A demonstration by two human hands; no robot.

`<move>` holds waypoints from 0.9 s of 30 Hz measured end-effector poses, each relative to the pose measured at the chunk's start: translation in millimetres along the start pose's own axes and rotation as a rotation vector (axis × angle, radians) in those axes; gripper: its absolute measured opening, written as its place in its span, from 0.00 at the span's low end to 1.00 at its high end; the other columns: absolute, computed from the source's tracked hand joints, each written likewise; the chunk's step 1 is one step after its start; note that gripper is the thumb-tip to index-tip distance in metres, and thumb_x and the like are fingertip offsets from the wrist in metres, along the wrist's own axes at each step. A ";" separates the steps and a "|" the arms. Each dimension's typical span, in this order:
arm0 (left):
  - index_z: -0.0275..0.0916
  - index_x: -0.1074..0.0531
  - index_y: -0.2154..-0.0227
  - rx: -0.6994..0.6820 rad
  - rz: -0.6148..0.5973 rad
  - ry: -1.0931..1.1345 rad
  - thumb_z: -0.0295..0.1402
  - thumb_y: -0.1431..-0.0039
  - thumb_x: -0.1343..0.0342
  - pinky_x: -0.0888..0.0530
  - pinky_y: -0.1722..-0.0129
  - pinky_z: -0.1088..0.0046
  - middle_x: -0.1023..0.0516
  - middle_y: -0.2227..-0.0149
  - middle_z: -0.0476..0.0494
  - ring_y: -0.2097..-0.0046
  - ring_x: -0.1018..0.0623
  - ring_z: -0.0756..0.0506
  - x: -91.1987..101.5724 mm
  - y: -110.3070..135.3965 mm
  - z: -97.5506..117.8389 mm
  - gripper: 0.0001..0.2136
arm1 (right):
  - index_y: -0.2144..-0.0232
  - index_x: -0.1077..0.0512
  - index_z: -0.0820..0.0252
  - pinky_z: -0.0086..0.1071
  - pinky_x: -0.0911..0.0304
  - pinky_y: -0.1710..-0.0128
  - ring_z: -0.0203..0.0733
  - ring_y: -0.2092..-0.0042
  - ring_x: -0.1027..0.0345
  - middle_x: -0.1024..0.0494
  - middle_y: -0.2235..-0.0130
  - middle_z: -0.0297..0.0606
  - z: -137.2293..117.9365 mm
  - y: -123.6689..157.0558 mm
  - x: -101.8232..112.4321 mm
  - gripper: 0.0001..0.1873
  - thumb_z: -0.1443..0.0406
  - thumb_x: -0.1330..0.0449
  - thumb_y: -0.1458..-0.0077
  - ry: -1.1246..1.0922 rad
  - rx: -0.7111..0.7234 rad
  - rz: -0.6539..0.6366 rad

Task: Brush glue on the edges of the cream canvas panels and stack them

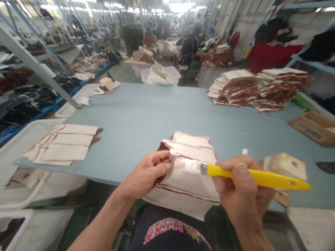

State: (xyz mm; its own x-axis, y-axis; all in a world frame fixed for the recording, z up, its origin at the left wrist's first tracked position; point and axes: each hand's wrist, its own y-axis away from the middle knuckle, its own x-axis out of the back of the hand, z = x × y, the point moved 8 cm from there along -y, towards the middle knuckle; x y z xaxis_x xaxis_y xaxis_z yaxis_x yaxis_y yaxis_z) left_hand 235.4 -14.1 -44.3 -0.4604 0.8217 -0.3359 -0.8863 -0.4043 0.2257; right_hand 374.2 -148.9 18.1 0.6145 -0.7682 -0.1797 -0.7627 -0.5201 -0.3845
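Observation:
A paintbrush [235, 172] with a yellow handle lies across my right hand [240, 188], whose fingers are closed round it. Its pale, whitened bristles touch the fabric piece [188, 179] at the table's front edge. This piece is cream with brown edging and lies on similar layered pieces. My left hand [154, 170] pinches the fabric's left edge between thumb and fingers, close to the bristle tips. White smears show on the left fingers. Behind my right hand stands a cut-open pale container [285, 165], partly hidden.
Cream fabric pieces [69, 143] lie overlapped at the table's left. Tall stacks of cream and brown pieces [256, 89] stand at the back right, near a cardboard box [314, 127]. White bins [28, 139] flank the blue-green table [146, 111]. A person [187, 48] sits beyond it.

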 end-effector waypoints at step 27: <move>0.36 0.18 0.55 -0.013 -0.081 0.096 0.42 0.42 0.31 0.29 0.62 0.76 0.23 0.65 0.45 0.63 0.27 0.48 -28.3 12.9 15.2 0.17 | 0.55 0.26 0.59 0.34 0.31 0.65 0.42 0.69 0.25 0.22 0.68 0.36 2.6 -7.9 6.9 0.12 0.57 0.43 0.28 0.610 0.467 0.120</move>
State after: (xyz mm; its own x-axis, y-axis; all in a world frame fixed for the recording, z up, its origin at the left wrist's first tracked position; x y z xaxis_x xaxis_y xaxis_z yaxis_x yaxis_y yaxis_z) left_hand 237.8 -36.5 -17.9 -0.3892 0.8100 -0.4387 -0.9212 -0.3439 0.1823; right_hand 385.0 -149.1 17.5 0.2096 -0.9494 0.2339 -0.5696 -0.3130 -0.7600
